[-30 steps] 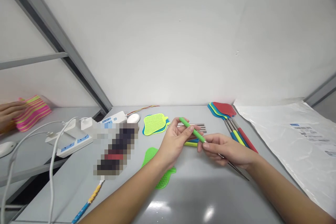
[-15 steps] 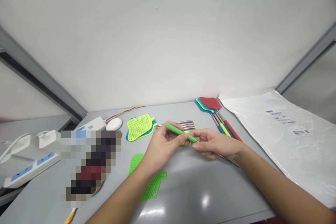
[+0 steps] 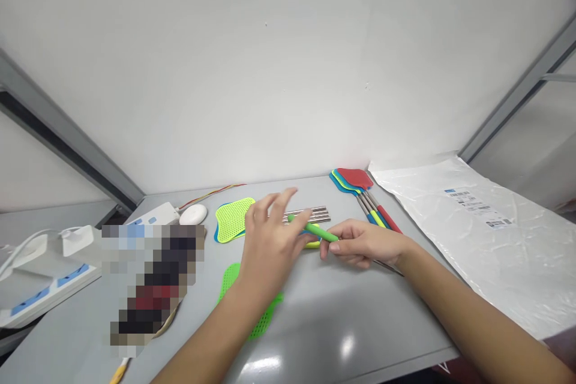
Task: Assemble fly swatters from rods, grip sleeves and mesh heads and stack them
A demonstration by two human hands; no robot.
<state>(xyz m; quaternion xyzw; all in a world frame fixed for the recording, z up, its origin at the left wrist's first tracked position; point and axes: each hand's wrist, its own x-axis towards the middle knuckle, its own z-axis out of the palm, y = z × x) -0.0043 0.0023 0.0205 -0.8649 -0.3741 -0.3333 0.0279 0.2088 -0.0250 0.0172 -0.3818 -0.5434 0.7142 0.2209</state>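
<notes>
In the middle of the table, my right hand (image 3: 362, 245) is closed on a green fly swatter handle (image 3: 318, 231), gripping it near its lower end. A thin metal rod (image 3: 387, 266) runs out behind that hand. My left hand (image 3: 272, 239) has its fingers stretched and spread around the handle's far end; whether the thumb touches it I cannot tell. Below my left forearm lies a green perforated swatter head (image 3: 266, 319), partly covered. Yellow-green swatter heads (image 3: 233, 222) with blue under them lie behind my left hand. A yellow handle (image 3: 312, 245) shows beneath the green one.
Several metal rods (image 3: 320, 215) lie behind my hands. Swatters with red, yellow and blue heads (image 3: 354, 178) are stacked at the back right, beside a white plastic mailer bag (image 3: 450, 222). At left are a white round object (image 3: 193, 214), a power strip (image 3: 49, 295) and a pixelated item (image 3: 157, 285).
My left hand has loosened from the green handle, and its fingers have lifted and spread. My right hand keeps its grip on the handle. The view has shifted slightly.
</notes>
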